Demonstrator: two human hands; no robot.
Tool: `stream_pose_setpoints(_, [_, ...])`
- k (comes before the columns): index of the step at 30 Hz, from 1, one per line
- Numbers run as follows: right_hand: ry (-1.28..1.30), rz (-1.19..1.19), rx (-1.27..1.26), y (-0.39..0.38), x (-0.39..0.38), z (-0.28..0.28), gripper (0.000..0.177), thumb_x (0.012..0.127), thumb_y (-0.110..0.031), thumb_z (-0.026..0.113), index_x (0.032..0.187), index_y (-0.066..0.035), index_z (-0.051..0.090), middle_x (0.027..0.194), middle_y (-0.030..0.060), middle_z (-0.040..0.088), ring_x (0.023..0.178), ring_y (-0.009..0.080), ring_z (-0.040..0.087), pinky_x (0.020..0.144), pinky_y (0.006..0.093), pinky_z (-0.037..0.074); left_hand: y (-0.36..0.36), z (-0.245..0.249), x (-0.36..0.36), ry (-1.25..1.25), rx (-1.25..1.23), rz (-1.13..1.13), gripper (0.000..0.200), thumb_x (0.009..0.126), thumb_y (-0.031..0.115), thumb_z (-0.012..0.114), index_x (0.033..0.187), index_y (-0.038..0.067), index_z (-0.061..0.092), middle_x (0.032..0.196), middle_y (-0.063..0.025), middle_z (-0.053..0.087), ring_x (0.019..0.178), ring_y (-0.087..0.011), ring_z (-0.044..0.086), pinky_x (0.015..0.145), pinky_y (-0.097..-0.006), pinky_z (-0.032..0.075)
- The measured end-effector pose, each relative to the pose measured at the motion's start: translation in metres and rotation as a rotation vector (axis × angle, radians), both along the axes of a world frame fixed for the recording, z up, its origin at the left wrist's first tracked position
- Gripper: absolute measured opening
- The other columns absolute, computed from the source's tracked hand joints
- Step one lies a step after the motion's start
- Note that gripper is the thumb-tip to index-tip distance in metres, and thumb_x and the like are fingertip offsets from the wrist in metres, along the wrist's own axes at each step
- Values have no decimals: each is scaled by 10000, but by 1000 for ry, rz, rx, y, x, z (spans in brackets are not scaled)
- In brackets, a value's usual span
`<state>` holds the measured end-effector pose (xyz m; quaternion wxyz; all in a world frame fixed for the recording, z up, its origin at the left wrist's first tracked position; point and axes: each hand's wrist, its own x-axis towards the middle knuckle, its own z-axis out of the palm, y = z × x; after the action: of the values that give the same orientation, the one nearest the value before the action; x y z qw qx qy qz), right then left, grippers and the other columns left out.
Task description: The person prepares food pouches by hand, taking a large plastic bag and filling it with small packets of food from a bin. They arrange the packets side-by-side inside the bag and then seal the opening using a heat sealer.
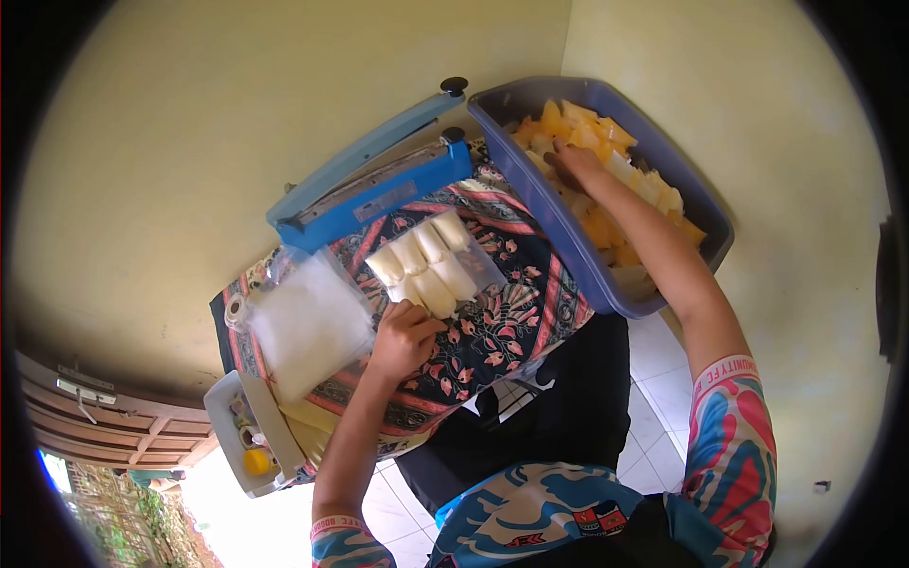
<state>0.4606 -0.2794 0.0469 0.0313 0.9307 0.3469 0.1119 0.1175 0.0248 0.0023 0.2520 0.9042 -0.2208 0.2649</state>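
Observation:
A clear plastic bag of pale, cream-coloured filled packets point(433, 263) lies on the patterned cloth. My left hand point(405, 339) is at the bag's near edge, its fingers curled together; what they grip is too small to make out. My right hand point(574, 167) reaches into the big blue-grey tub point(559, 222), among yellow and whitish packets point(611, 163). Its fingers point down into the pile and their tips are hidden there. Behind the bag stands a blue heat sealer point(379, 201) with its arm raised. A stack of clear plastic bags point(311, 322) lies to the left.
The patterned cloth point(492, 336) covers the table. A tape roll point(237, 310) sits near its left edge. Beside it is a pale container point(225, 426) holding a yellow round item point(257, 461). Walls stand behind and to the right of the tub.

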Motion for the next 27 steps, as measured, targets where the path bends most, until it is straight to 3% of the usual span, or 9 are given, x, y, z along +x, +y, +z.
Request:
stream_pose_setpoints(2, [-93,57,-5,-1,-1,3,207,909,-150,502,1059,-85,628,983,190,662,929,371,670,780,469,542,0,0,0,3,1,4,196,621,-3,699,758,134,722,719,-17,555,736,-220,557,712,-358,468])
stream_pose_setpoints(5, [-41,-62,-67,0,7,17,222,920,-136,494,1095,-114,628,1074,179,625,944,380,648,817,469,525,1,-2,0,10,-3,-1,202,617,-2,700,762,138,723,723,-14,554,739,-216,557,711,-359,465])
stream_pose_setpoints(8, [-33,-87,45,-13,12,28,228,910,-102,532,1113,-101,636,1066,183,624,970,382,638,831,475,511,1,-2,0,2,1,-1,197,610,4,707,746,146,728,724,-12,550,739,-214,554,711,-359,464])
stream_pose_setpoints(17, [-23,-10,656,-29,14,56,383,798,73,629,1151,-76,635,1015,182,595,986,392,604,873,445,484,3,-5,1,-4,0,-18,187,603,17,724,711,169,740,713,-4,541,729,-208,549,705,-354,467])
stream_pose_setpoints(23, [54,124,690,-27,9,65,416,735,98,656,1119,-62,647,1035,170,604,1012,372,606,883,404,485,4,-4,0,23,5,-9,199,605,11,723,718,173,744,714,3,548,736,-201,557,702,-347,465])
stream_pose_setpoints(27, [184,106,528,-28,12,60,478,701,78,714,1155,-49,629,1023,126,634,961,285,641,881,354,490,4,-5,1,22,1,-8,205,607,7,724,723,175,745,713,4,547,737,-200,558,701,-347,463])
